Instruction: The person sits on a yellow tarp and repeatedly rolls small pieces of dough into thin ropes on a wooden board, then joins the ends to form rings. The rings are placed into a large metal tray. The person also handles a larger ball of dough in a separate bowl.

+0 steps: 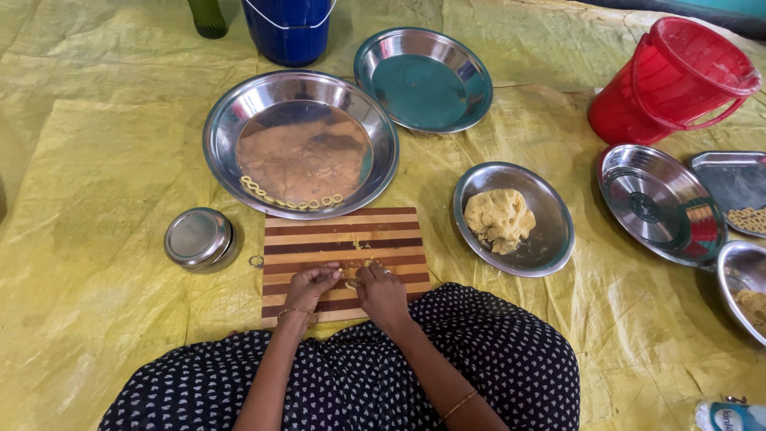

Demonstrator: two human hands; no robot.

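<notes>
Two hands meeting on striped wooden board (343,239), left hand (309,283) and right hand (379,287) both pinched on small dough piece (352,279), dough lump (499,218) in steel plate (550,239) right, ring shapes (275,198) in big tray (223,152)

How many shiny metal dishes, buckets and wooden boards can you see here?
Metal dishes: 7
Buckets: 2, a blue one and a red one
Wooden boards: 1, under both hands
Total: 10
</notes>
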